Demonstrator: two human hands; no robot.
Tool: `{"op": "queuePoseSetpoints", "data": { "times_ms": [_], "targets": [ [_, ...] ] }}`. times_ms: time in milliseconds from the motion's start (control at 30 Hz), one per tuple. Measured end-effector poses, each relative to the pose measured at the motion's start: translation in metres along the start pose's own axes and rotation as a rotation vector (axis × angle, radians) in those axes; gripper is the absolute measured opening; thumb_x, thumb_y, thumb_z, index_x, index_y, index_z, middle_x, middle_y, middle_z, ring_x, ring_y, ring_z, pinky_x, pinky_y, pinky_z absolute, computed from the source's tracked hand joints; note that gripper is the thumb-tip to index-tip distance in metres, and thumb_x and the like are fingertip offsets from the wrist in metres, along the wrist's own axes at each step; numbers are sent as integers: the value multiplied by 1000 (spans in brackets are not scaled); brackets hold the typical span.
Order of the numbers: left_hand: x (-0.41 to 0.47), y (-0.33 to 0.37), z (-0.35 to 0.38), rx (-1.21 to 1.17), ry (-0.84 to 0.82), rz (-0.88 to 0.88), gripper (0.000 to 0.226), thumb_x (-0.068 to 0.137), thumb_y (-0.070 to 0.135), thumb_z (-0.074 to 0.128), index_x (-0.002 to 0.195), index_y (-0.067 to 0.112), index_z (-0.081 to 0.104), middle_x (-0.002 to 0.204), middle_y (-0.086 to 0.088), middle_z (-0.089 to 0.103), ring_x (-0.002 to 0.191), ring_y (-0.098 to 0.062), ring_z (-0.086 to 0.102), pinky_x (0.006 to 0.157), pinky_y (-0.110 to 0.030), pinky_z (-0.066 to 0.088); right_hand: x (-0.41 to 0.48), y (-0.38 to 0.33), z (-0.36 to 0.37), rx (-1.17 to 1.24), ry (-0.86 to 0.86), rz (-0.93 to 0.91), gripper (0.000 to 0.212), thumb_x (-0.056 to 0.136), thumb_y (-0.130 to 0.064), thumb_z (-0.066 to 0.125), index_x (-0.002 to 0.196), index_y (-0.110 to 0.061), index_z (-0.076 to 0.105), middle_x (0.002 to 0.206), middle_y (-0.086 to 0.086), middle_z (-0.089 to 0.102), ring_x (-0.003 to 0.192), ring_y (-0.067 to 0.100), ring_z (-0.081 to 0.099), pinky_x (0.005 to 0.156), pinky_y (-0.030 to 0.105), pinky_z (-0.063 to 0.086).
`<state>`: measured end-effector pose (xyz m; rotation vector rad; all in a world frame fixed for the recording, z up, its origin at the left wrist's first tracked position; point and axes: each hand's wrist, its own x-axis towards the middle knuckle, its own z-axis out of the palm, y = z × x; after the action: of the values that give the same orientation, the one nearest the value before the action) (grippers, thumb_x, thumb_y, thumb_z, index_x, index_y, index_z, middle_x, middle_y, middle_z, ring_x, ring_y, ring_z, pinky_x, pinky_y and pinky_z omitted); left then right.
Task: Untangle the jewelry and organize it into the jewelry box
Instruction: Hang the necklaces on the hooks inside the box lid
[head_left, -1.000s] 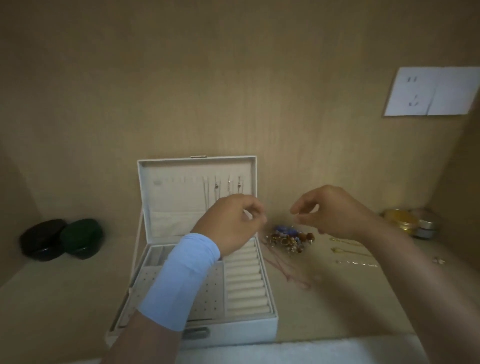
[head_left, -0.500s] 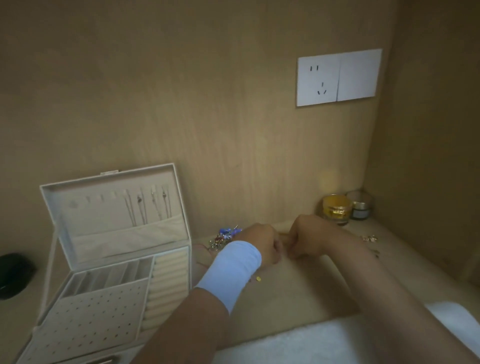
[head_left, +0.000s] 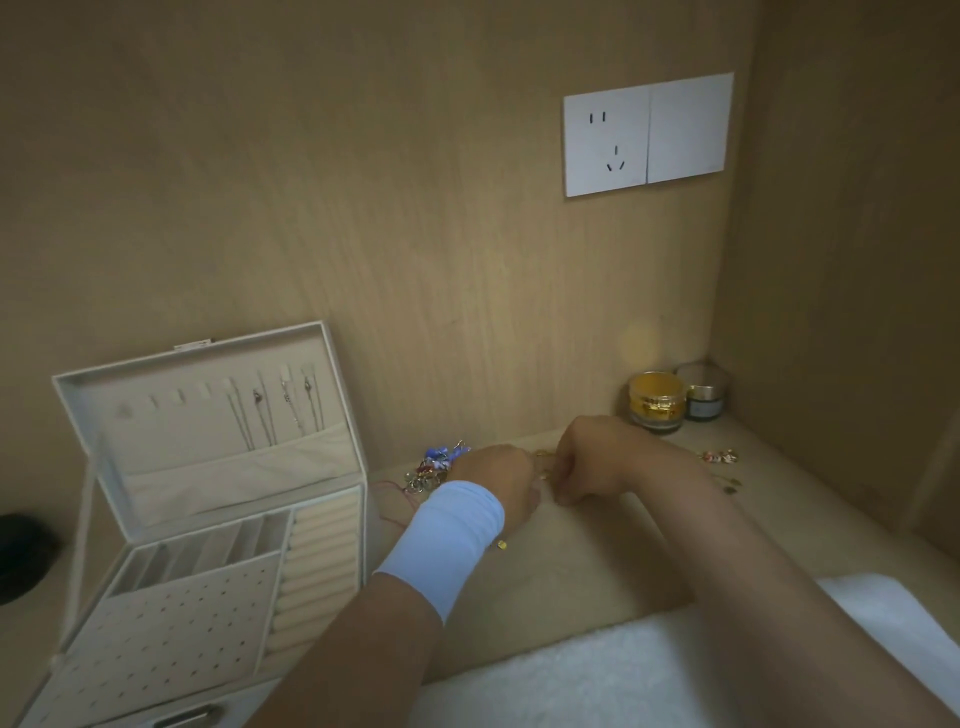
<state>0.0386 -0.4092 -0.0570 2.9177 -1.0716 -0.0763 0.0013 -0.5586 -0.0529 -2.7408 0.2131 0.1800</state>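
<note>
While my two hands meet knuckle to knuckle low over the table (head_left: 597, 561), a thin gold chain (head_left: 543, 472) lies between them, showing only as a few glints. My left hand (head_left: 501, 486), with a pale blue wristband (head_left: 447, 535) behind it, is curled, its fingertips pinching the chain. My right hand (head_left: 589, 462) is curled the same way and pinches it from the other side.

Just left of my left hand sits the tangle of jewelry (head_left: 435, 464), blue and silver pieces bunched near the wall. A red cord (head_left: 392, 501) trails from it toward me. A small gold bead (head_left: 501, 544) lies on the table by my left wrist, and more gold pieces (head_left: 719, 457) lie beyond my right forearm.

Further left the jewelry box (head_left: 218, 473) stands open beside the tangle, its lid upright, with necklaces (head_left: 275, 410) hanging inside the lid.

In the far right corner a gold jar (head_left: 655, 400) and a grey jar (head_left: 701, 397) stand side by side. A white towel (head_left: 571, 675) runs along the near edge, and a wall socket (head_left: 647, 132) sits high above.
</note>
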Motion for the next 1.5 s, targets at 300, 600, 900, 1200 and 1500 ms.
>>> {"op": "queuePoseSetpoints", "data": {
  "times_ms": [300,600,900,1200,1500],
  "targets": [
    [-30,-48,-38,-603,151,-18,15,91,21,55,78,26,58,73,11,60,68,-8,56,68,-23,45,-20,-22,-25,331,-95,-138,13,89,-15,66,80,-20,74,68,-5,68,56,13,57,45,20,39],
    [-75,-98,-78,-1185,263,27,21,100,16,51,85,9,65,79,-3,65,73,-15,62,64,-28,54,-41,-94,-33,629,-14,-344,16,94,-17,66,91,-3,73,68,3,65,54,13,55,45,23,42],
    [-128,-162,-107,-1341,434,70,22,101,16,46,92,5,62,82,-2,67,72,-12,62,65,-25,55,-47,-198,-39,796,48,-520,18,96,-17,63,94,-3,76,61,0,57,49,12,53,46,25,44],
    [-169,-233,-103,-1144,577,-43,18,98,10,52,85,9,66,77,1,70,68,-11,62,66,-24,52,-25,-273,-4,788,-42,-516,21,94,-27,66,93,-10,78,62,-1,61,54,15,53,47,24,41],
    [-177,-273,-97,-837,374,-160,19,96,18,59,79,16,68,65,13,68,61,-6,62,60,-16,46,-6,-288,27,653,-195,-380,19,94,-30,65,97,-17,79,90,-3,78,66,16,65,57,25,44]
  ]
}}
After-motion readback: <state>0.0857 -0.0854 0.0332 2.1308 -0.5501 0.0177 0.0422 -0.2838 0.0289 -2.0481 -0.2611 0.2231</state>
